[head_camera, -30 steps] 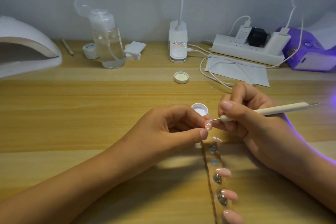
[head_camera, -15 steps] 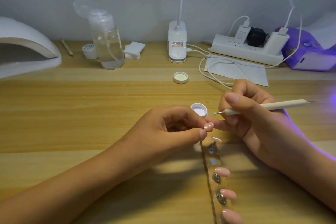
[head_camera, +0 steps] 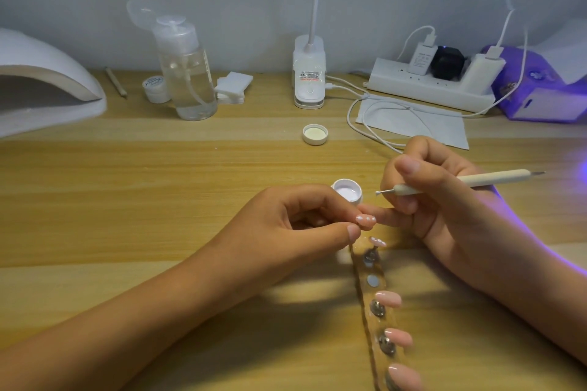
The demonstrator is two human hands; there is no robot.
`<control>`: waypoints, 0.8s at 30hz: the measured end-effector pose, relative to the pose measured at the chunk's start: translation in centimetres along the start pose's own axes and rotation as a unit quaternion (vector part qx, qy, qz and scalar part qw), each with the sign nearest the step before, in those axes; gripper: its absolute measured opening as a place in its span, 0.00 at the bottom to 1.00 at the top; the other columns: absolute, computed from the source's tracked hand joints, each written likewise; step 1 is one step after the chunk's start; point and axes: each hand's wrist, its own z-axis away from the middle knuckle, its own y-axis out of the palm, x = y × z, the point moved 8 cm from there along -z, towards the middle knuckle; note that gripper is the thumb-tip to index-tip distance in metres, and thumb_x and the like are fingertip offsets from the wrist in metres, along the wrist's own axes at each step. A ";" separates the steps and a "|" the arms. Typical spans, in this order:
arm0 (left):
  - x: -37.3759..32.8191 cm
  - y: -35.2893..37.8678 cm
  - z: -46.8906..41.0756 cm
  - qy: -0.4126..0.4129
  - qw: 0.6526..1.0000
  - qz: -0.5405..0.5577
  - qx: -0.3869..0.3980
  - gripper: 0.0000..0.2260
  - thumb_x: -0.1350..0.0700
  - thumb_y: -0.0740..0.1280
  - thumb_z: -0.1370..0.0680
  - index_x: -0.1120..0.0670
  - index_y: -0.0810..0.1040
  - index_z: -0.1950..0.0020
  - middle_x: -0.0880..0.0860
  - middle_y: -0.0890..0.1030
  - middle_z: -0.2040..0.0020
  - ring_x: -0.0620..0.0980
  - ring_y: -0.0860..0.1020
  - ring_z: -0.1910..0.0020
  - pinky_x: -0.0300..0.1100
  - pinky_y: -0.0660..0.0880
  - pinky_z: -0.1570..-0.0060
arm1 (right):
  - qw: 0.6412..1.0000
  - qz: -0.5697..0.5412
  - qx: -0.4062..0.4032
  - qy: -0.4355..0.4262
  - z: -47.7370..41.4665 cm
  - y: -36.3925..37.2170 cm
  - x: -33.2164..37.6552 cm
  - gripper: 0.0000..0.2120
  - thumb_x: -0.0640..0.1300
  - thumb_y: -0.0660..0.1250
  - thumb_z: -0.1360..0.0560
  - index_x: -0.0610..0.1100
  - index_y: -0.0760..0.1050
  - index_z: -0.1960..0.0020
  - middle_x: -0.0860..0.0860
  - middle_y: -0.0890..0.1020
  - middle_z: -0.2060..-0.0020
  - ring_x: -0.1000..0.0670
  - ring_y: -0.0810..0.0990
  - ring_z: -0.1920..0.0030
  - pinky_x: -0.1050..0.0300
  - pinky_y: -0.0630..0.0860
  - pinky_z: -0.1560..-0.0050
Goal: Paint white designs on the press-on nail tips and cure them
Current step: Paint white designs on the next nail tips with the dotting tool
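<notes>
jar label [head_camera: 153, 82] blurred, lamp label [head_camera: 308, 75] unreadable

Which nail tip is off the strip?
The white-dotted tip pinched in the left hand; the other tips sit on the strip.

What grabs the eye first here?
The two hands meeting mid-table: the left hand pinches a pink nail tip carrying white dots, and the right hand holds a dotting tool with its tip off the nail, beside an open pot of white paint. Below them a row of pink nail tips runs toward the camera. A purple-glowing lamp sits far right, a white dome lamp far left.
</notes>
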 end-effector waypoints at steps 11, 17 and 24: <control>0.4 -0.3 0.0 -0.002 0.999 0.031 -0.009 0.07 0.58 0.72 0.26 0.47 0.84 0.51 0.51 0.86 0.56 0.45 0.83 0.54 0.40 0.78 0.48 | 0.999 -0.033 -0.033 0.022 -0.4 -1.3 0.1 0.12 0.49 0.68 0.30 0.48 0.67 0.67 0.53 0.68 0.73 0.57 0.69 0.70 0.61 0.79 0.61; 0.2 -0.4 0.1 0.007 0.998 0.060 -0.014 0.07 0.59 0.71 0.28 0.47 0.84 0.56 0.51 0.86 0.57 0.44 0.83 0.55 0.36 0.78 0.52 | 0.996 -0.066 -0.052 0.036 -0.7 -2.1 -0.1 0.12 0.49 0.66 0.26 0.49 0.70 0.67 0.54 0.69 0.73 0.57 0.70 0.70 0.63 0.78 0.62; -1.6 0.3 0.4 0.065 0.996 -0.050 0.028 0.01 0.65 0.71 0.26 0.63 0.81 0.57 0.35 0.75 0.73 0.31 0.71 0.71 0.20 0.64 0.68 | 0.993 -0.081 -0.068 0.043 -0.8 -2.7 -0.3 0.11 0.49 0.67 0.26 0.49 0.71 0.65 0.54 0.68 0.72 0.57 0.69 0.69 0.63 0.77 0.62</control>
